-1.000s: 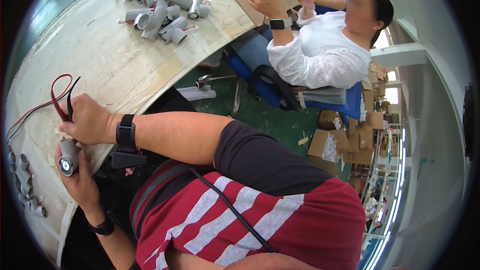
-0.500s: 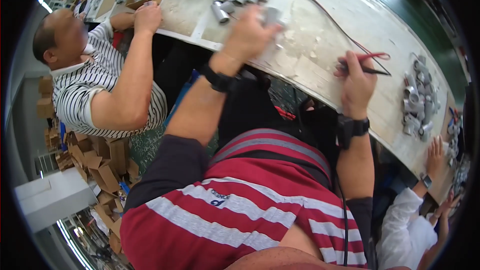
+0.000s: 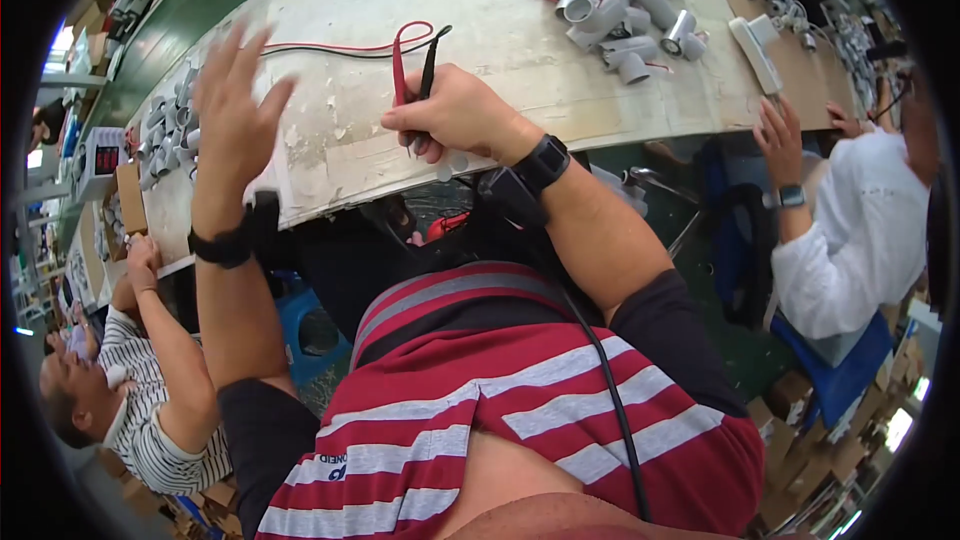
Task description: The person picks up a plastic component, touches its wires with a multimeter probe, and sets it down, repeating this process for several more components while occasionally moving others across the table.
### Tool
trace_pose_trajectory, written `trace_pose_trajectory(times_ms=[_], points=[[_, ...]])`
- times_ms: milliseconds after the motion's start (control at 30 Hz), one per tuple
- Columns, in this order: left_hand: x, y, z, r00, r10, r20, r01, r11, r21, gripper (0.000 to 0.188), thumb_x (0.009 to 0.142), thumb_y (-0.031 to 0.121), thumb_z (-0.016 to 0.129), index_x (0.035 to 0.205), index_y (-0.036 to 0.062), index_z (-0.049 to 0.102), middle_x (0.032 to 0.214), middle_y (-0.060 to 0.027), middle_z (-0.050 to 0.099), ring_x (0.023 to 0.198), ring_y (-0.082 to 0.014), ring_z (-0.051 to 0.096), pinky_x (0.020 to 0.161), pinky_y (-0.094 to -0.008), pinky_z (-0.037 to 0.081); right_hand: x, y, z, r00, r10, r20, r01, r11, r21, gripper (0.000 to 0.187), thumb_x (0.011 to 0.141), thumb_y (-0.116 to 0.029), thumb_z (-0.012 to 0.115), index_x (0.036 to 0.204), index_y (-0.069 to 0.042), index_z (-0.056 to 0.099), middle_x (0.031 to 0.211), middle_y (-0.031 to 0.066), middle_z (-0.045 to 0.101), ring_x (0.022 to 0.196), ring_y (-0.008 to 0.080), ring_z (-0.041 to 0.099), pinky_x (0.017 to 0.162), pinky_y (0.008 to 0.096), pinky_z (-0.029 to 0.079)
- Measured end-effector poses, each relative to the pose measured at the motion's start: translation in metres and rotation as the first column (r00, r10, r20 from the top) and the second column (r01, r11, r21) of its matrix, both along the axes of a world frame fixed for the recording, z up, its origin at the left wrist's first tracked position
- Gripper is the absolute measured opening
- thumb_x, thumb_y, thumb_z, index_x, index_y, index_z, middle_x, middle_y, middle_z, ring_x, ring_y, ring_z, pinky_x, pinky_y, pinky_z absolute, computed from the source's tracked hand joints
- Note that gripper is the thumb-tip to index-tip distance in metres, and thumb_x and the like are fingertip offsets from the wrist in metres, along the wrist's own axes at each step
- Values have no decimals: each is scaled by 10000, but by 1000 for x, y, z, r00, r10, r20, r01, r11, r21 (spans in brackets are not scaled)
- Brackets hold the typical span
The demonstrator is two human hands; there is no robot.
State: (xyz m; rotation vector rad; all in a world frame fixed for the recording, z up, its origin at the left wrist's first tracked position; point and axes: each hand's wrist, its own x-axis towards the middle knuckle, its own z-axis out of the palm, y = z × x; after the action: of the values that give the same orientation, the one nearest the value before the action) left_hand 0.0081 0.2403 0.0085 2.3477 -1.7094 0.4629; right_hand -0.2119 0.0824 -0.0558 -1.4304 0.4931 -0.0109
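Observation:
My left hand (image 3: pixel 232 110) is raised over the left part of the worktable, fingers spread and slightly blurred, with nothing in it. Close by on the left lies a pile of grey cylindrical fittings (image 3: pixel 158 140). My right hand (image 3: pixel 455 118) is closed around two test probes, one with a red lead (image 3: pixel 398 75) and one black (image 3: pixel 429 68). Their cables loop up from the fist and run left across the tabletop. The probe tips below my fingers are mostly hidden.
The worn, pale worktable (image 3: pixel 520 55) spans the view. A larger pile of grey fittings (image 3: pixel 625 10) lies at the far right, near a white bar-shaped device (image 3: pixel 757 52). One co-worker in white (image 3: pixel 850 250) sits right; another in a striped shirt (image 3: pixel 165 395) sits left.
The view has swung to the right. My left hand, earlier blurred beside a grey fitting, is now raised and empty. My right hand still holds the probes.

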Motion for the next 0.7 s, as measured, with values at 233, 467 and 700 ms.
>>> trace_pose_trajectory(times_ms=[233,467,700], points=[[-184,-186,10,834,-493,-246,532,837,125,393,900,122,636,1291,80,634,1108,-208,679,1135,-377,655,948,-419,552,3,-7,-65,917,-123,379,169,981,-91,400,976,-285,683,1287,-45,604,1211,130,651,1040,206,643,900,366,525],[-196,-236,-34,844,-493,-210,533,812,236,387,881,53,604,1264,91,638,1071,-156,689,1098,-336,667,916,-417,571,-26,-16,-60,867,-97,489,362,797,-484,543,998,-353,649,1454,-99,498,1437,138,553,1259,230,573,1065,412,461],[-160,-93,29,650,-486,-583,441,867,-231,441,920,120,663,1360,101,629,1062,-110,713,1018,-259,663,877,-340,549,-35,5,27,975,-30,220,16,998,66,551,952,-311,713,1401,-50,529,1320,129,599,1050,200,640,840,361,528]])
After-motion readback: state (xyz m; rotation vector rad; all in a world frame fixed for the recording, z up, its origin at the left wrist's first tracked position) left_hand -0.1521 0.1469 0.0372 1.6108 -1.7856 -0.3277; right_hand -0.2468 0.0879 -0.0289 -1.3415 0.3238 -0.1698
